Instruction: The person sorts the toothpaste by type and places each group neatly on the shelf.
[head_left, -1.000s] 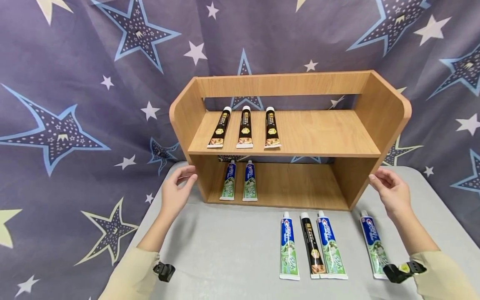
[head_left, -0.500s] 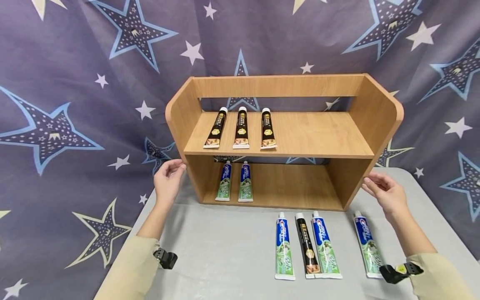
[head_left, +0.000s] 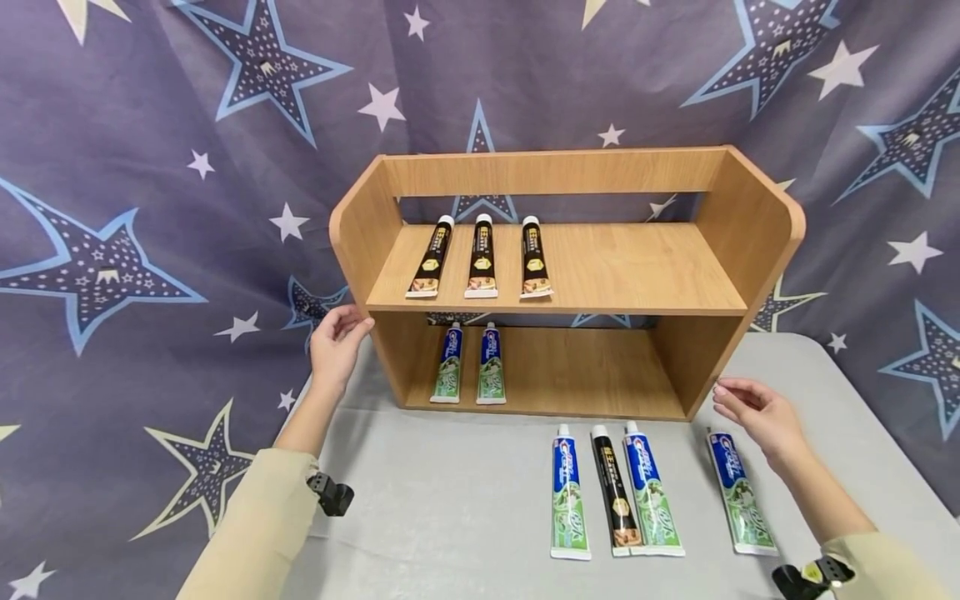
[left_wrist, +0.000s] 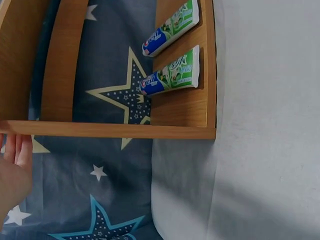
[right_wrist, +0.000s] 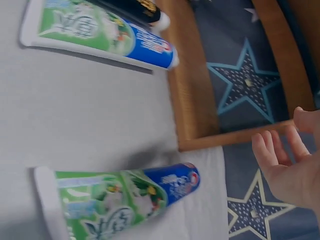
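Observation:
A two-tier wooden shelf (head_left: 600, 312) stands on the table. My left hand (head_left: 335, 350) is at its left side panel; in the left wrist view its straight fingers (left_wrist: 23, 150) reach behind the panel's edge, their tips hidden. Near the lower front of the right side panel hovers my right hand (head_left: 763, 421), fingers loosely bent, nothing in it. Three black toothpaste tubes (head_left: 482, 258) lie on the upper tier, two blue-green toothpaste tubes (head_left: 491, 364) on the lower. The nearest tube to my right hand is a blue-green toothpaste tube (head_left: 739, 496) on the table.
In front of the shelf, a blue-green toothpaste tube (head_left: 570, 500), a black toothpaste tube (head_left: 615, 492) and another blue-green tube (head_left: 654, 492) lie on the grey tabletop (head_left: 427, 492). A star-patterned curtain (head_left: 247, 208) hangs behind.
My right hand has moved down along the right side panel toward the table tube. My left hand stays by the left panel. The head view has shifted slightly; the tubes keep their places.

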